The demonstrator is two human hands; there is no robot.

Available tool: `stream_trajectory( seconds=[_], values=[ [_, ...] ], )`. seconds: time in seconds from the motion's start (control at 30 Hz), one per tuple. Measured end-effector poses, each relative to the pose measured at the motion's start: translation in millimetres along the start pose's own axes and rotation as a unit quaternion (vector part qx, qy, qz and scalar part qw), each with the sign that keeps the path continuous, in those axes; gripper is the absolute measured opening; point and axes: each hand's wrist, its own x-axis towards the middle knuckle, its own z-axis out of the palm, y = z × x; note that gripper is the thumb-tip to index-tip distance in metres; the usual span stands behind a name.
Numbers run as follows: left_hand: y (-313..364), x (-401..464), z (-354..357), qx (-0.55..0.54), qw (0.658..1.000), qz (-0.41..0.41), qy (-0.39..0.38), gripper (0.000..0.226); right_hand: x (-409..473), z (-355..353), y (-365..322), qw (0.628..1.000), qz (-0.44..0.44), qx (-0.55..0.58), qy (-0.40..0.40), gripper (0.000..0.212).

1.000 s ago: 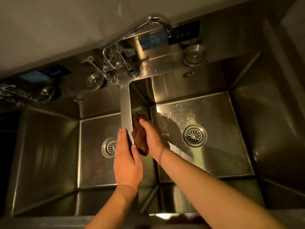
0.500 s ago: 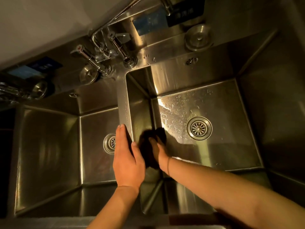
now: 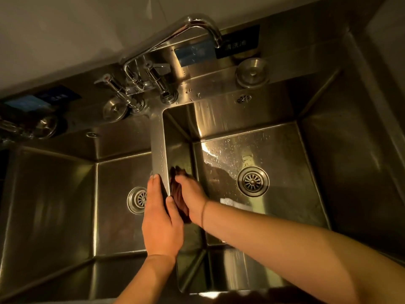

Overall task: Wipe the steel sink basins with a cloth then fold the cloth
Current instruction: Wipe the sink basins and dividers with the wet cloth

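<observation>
Two steel basins lie below me, the left basin (image 3: pixel 65 205) and the right basin (image 3: pixel 285 150), split by a steel divider (image 3: pixel 158 141). My left hand (image 3: pixel 161 218) rests flat on the divider's near end, fingers straight. My right hand (image 3: pixel 190 191) presses a dark brown cloth (image 3: pixel 178 194) against the right basin's left wall, just beside the divider. Most of the cloth is hidden between the two hands. Water drops speckle the right basin's floor.
Each basin has a round drain, the left drain (image 3: pixel 137 199) and the right drain (image 3: pixel 253 181). A chrome tap (image 3: pixel 192 23) with lever handles stands at the back over the divider. A round steel plug (image 3: pixel 252 72) sits on the back ledge at the right.
My right hand dipped lower with the cloth along the basin's left wall, then came back up near the divider's top. My left hand stayed on the divider.
</observation>
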Motion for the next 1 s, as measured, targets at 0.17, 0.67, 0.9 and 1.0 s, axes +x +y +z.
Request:
stream_trajectory(
  seconds=[0.17, 0.67, 0.9, 1.0],
  values=[
    [-1, 0, 0, 0.000, 1.000, 0.003, 0.005, 0.061, 32, 15, -61, 0.995, -0.001, 0.095, 0.032, 0.033],
    [2, -1, -1, -0.004, 1.000, -0.001, 0.001, 0.061, 34, -34, -76, 0.933, 0.003, 0.359, -0.022, 0.039],
    [4, -1, -4, -0.007, 1.000, -0.010, -0.002, 0.062, 55, -17, -33, 0.994, 0.018, 0.051, 0.090, 0.047],
    [3, -2, -3, -0.002, 1.000, -0.012, -0.002, 0.063, 57, -12, -26, 0.995, -0.029, 0.002, 0.096, 0.051]
  ],
)
